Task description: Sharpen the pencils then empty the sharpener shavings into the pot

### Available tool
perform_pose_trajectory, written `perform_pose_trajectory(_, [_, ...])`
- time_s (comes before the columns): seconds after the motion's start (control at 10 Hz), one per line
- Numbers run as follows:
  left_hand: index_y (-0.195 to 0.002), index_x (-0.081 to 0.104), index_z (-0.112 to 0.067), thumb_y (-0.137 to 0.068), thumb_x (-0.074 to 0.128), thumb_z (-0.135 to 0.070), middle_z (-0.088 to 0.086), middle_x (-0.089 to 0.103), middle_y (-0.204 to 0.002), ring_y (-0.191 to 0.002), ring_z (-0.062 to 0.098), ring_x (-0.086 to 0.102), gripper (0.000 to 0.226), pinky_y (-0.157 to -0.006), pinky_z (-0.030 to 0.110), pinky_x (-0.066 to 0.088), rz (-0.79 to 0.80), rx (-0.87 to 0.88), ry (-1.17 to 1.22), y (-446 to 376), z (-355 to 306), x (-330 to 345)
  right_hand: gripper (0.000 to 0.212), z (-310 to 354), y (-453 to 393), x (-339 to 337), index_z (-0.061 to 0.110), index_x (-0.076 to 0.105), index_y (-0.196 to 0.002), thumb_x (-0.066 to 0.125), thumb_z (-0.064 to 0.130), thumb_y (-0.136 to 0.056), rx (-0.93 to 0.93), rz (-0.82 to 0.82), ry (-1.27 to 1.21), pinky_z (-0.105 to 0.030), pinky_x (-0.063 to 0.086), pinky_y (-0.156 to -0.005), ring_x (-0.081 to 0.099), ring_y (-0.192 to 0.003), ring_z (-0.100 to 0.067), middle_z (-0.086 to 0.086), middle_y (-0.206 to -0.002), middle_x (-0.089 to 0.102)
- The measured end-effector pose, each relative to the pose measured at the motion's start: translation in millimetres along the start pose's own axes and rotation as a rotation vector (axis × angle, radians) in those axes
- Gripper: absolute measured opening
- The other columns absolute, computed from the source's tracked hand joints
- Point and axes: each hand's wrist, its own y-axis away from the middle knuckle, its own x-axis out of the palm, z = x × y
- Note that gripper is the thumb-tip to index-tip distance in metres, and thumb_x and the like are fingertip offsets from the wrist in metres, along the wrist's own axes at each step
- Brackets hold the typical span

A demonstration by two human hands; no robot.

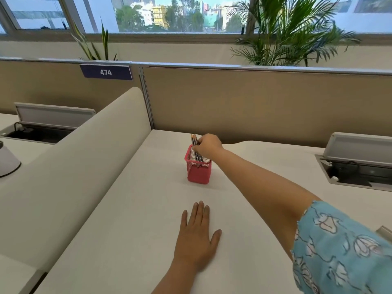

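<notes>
Nearest the camera, the left hand (197, 236) lies flat on the white worktop (131, 209), palm down, fingers straight and close together, holding nothing. Past it the right arm, in a blue patterned sleeve (339, 249), stretches forward across the bare surface. The right hand (209, 146) is closed around the upper ends of the pencils (195, 143), which stand bunched and leaning in a pink mesh pot (197, 171) near the middle of the worktop.

The task looks to be at its very start: the pencils are only being gripped in the pot, no sharpener shows anywhere in view, and no shavings can be seen. Sharpening and emptying both remain.

There is plenty of open room between the pot and the near hand. A rounded divider (89, 155) bounds the left side, a tan partition (254, 102) closes the back, and an open cable box (358, 166) sits well to the right. Beyond the partition stand plants (297, 30) and windows.
</notes>
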Motion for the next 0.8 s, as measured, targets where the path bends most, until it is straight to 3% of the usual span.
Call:
perform_pose_trajectory(0.1, [-0.149,0.013,-0.013,-0.088,0.014,-0.056,0.004,0.006,-0.159,-0.145,0.022,-0.005,0.075,-0.109,0.031,-0.021,-0.061,0.004,-0.01,-3,-1,-1,0.017,4,-7,9,0.004,0.063,-0.078,0.056,0.017,-0.086,0.05,0.021,0.102,-0.024,0.028,-0.042,0.051,-0.071,-0.024,-0.003,-0.063,0.048])
perform_pose_trajectory(0.2, [-0.15,0.002,-0.016,-0.085,0.006,-0.059,0.001,-0.006,-0.159,-0.138,0.019,-0.025,0.077,-0.107,0.031,-0.026,-0.013,0.013,0.019,-2,-1,1,0.031,9,-9,15,0.01,0.041,-0.058,0.051,0.013,-0.086,0.078,0.031,0.189,-0.025,0.028,-0.042,0.048,-0.063,-0.022,-0.001,-0.059,0.04])
perform_pose_trajectory(0.3, [-0.149,-0.005,-0.018,-0.088,0.009,-0.057,-0.001,-0.013,-0.158,-0.133,0.015,-0.033,0.074,-0.106,0.031,-0.029,0.007,0.0,0.001,-2,1,2,0.034,11,-6,17,0.012,0.035,-0.057,0.045,0.013,-0.09,0.093,0.057,0.238,-0.026,0.031,-0.046,0.047,-0.069,-0.022,0.0,-0.061,0.038])
perform_pose_trajectory(0.4, [-0.149,-0.005,-0.018,-0.089,0.01,-0.057,0.0,-0.013,-0.158,-0.141,0.015,-0.025,0.073,-0.108,0.033,-0.027,0.022,-0.003,0.003,-1,0,1,0.032,12,-5,18,0.013,0.032,-0.058,0.045,0.007,-0.087,0.1,0.111,0.282,-0.025,0.025,-0.044,0.045,-0.071,-0.022,0.0,-0.063,0.035])
perform_pose_trajectory(0.5, [-0.149,-0.005,-0.017,-0.089,0.01,-0.056,0.0,-0.012,-0.158,-0.144,0.014,-0.018,0.073,-0.108,0.033,-0.026,0.039,-0.009,-0.001,-2,0,0,0.033,14,-7,18,0.013,0.031,-0.058,0.043,0.006,-0.088,0.126,0.138,0.294,-0.024,0.024,-0.044,0.041,-0.06,-0.018,0.0,-0.063,0.034])
perform_pose_trajectory(0.7, [-0.149,-0.003,-0.017,-0.089,0.01,-0.056,0.001,-0.01,-0.159,-0.143,0.016,-0.019,0.073,-0.108,0.034,-0.025,0.046,-0.016,0.014,-2,-1,-2,0.035,17,-5,8,0.011,0.033,-0.055,0.045,0.005,-0.088,0.115,0.095,0.351,-0.021,0.028,-0.043,0.039,-0.053,-0.014,0.0,-0.059,0.035])
perform_pose_trajectory(0.8, [-0.149,-0.004,-0.017,-0.089,0.01,-0.056,0.001,-0.011,-0.159,-0.143,0.015,-0.019,0.073,-0.109,0.035,-0.024,0.053,-0.013,0.015,-2,-3,0,0.034,16,-8,3,0.01,0.037,-0.056,0.048,0.005,-0.088,0.117,0.032,0.347,-0.026,0.043,-0.058,0.062,-0.085,-0.023,-0.003,-0.067,0.051])
